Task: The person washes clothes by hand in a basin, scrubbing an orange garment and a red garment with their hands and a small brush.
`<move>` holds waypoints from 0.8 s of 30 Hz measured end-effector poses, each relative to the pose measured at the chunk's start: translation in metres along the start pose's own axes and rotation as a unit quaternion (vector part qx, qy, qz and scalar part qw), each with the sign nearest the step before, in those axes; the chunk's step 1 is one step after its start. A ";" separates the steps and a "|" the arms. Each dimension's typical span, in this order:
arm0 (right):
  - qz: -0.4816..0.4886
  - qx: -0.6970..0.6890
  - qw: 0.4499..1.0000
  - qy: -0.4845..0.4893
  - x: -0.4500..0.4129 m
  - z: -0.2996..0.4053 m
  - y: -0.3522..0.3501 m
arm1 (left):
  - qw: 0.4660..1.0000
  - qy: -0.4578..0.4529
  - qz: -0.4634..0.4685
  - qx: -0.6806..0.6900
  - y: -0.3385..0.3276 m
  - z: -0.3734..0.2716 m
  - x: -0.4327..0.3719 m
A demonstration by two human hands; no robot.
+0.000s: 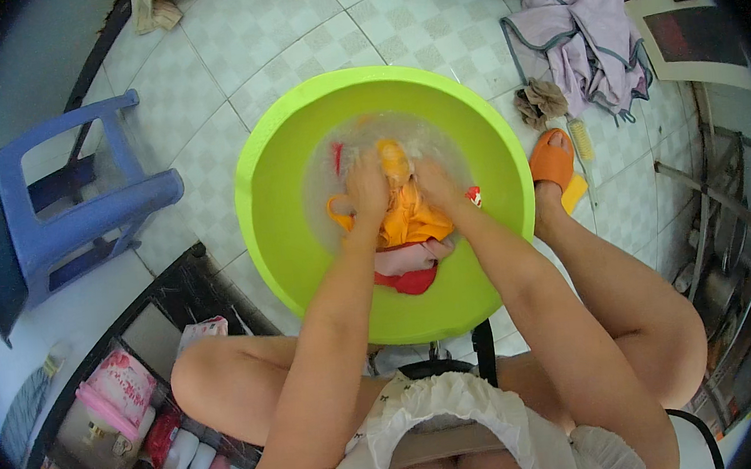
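A lime-green plastic basin (pixel 269 244) stands on the tiled floor before me, with cloudy water in its bottom. Orange cloth (pixel 408 221) lies in the water between my hands, its upper end bunched up and wet. My left hand (pixel 368 185) is at the left side of this cloth, my right hand (pixel 434 182) at its right side; both are partly under the water and their fingers are hidden. Pink cloth (pixel 404 259) and red cloth (pixel 413 281) rest below the orange one. A small red piece (pixel 338 157) shows left of my left hand, and a red-and-white one (pixel 474 196) right of my right wrist.
A blue plastic stool (pixel 64 195) stands at the left, above a black-framed shelf with bottles (pixel 181 459). Lilac cloth (pixel 574 49), a brown scrunched cloth (pixel 540 103) and a brush (pixel 581 141) lie at the upper right, near my orange slipper (pixel 551 157). Metal racks stand far right.
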State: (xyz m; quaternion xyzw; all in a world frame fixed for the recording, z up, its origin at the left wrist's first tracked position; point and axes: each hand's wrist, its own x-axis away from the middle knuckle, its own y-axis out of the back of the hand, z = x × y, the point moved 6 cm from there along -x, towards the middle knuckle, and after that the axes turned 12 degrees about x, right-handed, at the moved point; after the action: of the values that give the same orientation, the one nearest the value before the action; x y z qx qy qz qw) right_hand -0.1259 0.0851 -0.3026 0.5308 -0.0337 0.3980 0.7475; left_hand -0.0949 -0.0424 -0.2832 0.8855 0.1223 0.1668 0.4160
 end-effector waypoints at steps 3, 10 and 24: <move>-0.145 0.040 0.988 0.022 0.005 0.039 0.038 | 0.848 0.128 -0.061 0.510 0.001 0.042 -0.015; -0.305 -0.025 0.925 0.226 0.109 0.161 0.108 | 0.387 0.222 0.071 0.892 0.018 -0.033 0.042; -0.377 -0.042 0.921 -0.086 0.161 0.142 0.148 | 0.450 0.190 0.123 0.864 0.115 -0.127 0.140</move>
State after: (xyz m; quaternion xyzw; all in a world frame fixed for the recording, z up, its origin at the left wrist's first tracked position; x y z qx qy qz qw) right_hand -0.0565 0.0766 -0.0508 0.5045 0.0881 0.0375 0.8581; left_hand -0.0084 0.0239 -0.0901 0.7415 0.1694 0.1886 -0.6212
